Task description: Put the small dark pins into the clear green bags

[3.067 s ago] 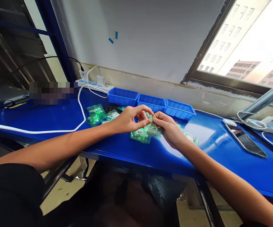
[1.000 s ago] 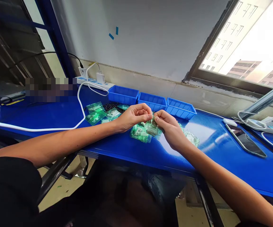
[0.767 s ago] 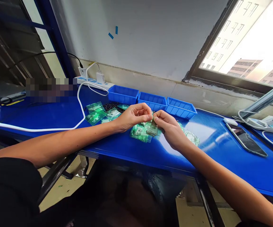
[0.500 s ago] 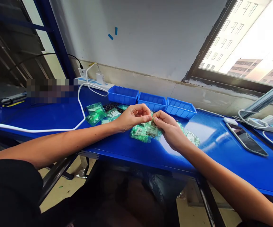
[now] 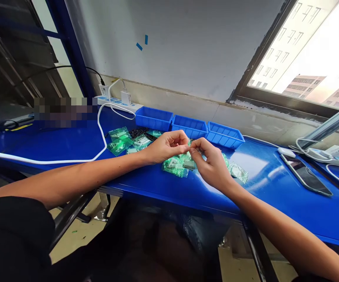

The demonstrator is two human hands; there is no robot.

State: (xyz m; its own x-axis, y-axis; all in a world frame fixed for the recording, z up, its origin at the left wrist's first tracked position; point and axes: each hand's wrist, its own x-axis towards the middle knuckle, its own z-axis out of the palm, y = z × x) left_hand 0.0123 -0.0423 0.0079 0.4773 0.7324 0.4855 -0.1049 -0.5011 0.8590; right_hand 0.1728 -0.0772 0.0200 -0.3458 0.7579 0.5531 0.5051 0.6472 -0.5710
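Observation:
My left hand (image 5: pixel 171 147) is closed in a pinch, thumb against forefinger. Fingertip to fingertip with it, my right hand (image 5: pixel 212 158) pinches too. Whatever sits between the fingertips is too small and too covered to make out. Just under the hands lie small green-tinted plastic bags (image 5: pixel 174 166) on the blue table (image 5: pixel 146 184). One bag (image 5: pixel 189 164) directly below the fingertips shows thin metal pieces inside; I cannot tell whether it hangs from my fingers or rests on the pile. More green bags (image 5: pixel 237 171) lie to the right of my right hand.
Behind the hands stand three blue bins (image 5: pixel 189 126) in a row. Green bags (image 5: pixel 119 141) and black pieces (image 5: pixel 138 133) lie left. A white cable (image 5: pixel 100 129) runs from a power strip (image 5: pixel 134 106) across the table. A phone (image 5: pixel 306 174) lies right.
My right hand's fingers have shifted slightly, and its thumb has come lower, opening a gap inside the hand. My left hand has hardly moved. The view has shifted a little.

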